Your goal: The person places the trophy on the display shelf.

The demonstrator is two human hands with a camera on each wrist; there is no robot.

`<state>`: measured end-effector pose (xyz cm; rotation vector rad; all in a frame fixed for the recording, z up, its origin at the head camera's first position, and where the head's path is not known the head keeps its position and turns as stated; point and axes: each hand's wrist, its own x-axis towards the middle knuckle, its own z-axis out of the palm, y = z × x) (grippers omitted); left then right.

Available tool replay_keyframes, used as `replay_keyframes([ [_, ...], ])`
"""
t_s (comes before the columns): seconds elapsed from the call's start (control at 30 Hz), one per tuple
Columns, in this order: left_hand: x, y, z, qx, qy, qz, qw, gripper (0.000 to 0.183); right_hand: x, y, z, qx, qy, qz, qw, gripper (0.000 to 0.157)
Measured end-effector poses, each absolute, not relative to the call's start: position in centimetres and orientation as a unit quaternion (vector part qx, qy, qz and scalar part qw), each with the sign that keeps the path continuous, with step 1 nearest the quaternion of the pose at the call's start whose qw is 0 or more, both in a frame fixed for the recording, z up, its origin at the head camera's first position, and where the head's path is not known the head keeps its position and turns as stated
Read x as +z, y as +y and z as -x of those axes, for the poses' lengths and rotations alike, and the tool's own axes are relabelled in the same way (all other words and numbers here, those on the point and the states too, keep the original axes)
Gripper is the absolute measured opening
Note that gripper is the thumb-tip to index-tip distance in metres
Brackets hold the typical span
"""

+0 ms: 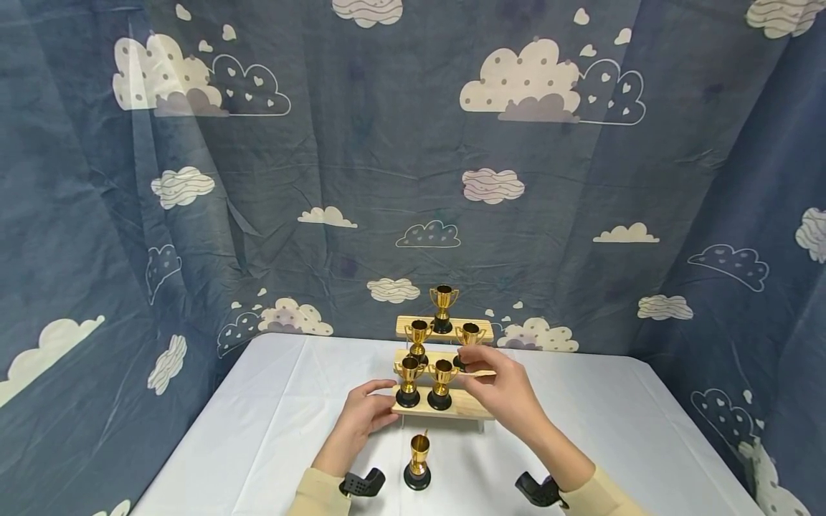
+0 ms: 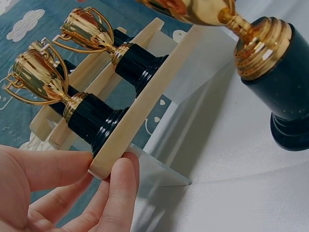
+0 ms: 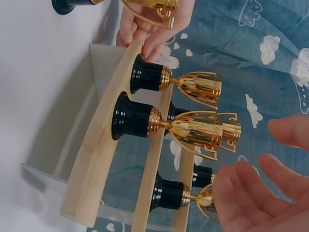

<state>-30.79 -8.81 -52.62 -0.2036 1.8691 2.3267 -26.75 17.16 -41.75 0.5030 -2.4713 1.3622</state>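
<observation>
My left hand (image 1: 361, 416) pinches the left end of the lowest wooden board (image 2: 140, 106) of a three-step stand, thumb above and fingers beneath. Two gold trophies with black bases stand on that board: a left trophy (image 1: 408, 383) and a right trophy (image 1: 441, 385). My right hand (image 3: 260, 188) is beside the right-hand trophy (image 1: 470, 335) on the middle board (image 1: 442, 356), its fingers spread loosely with a gap to the thumb. They partly cover that trophy's cup (image 3: 206, 199) in the right wrist view. Another trophy (image 1: 418, 342) stands left on the middle board.
One trophy (image 1: 442, 308) stands on the top board (image 1: 413, 326). Nearer to me, a separate trophy (image 1: 419, 462) stands upright on the white tablecloth (image 1: 258, 430). Translucent side panels (image 2: 161, 169) support the stand. A blue cloud-patterned curtain (image 1: 387, 158) hangs behind the table.
</observation>
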Motion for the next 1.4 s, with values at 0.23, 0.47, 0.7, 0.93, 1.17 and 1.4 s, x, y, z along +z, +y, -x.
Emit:
replay_keyframes([
  [0.23, -52.5, -8.8, 30.9, 0.77, 0.631, 0.059, 0.074, 0.045, -41.9, 17.3, 25.8, 0.48, -0.851, -0.167, 0.13, 0.038],
  [0.47, -52.5, -8.8, 30.8, 0.771, 0.628, 0.067, 0.077, 0.043, -43.0, 17.2, 25.0, 0.499, -0.845, -0.16, 0.108, 0.04],
  [0.7, -52.6, -8.7, 30.7, 0.77, 0.628, 0.081, 0.08, 0.041, -45.0, 16.7, 24.5, 0.518, -0.832, -0.183, 0.074, 0.041],
  [0.93, -52.5, -8.7, 30.7, 0.771, 0.629, 0.066, 0.073, 0.042, -46.7, 16.1, 24.0, 0.521, -0.829, -0.202, 0.028, 0.042],
  [1.17, -52.6, -8.7, 30.7, 0.771, 0.629, 0.062, 0.069, 0.042, -47.9, 15.7, 23.5, 0.506, -0.83, -0.236, -0.013, 0.047],
  [1.4, -52.6, -8.8, 30.7, 0.77, 0.63, 0.065, 0.071, 0.041, -48.5, 15.3, 23.1, 0.494, -0.82, -0.285, -0.048, 0.055],
])
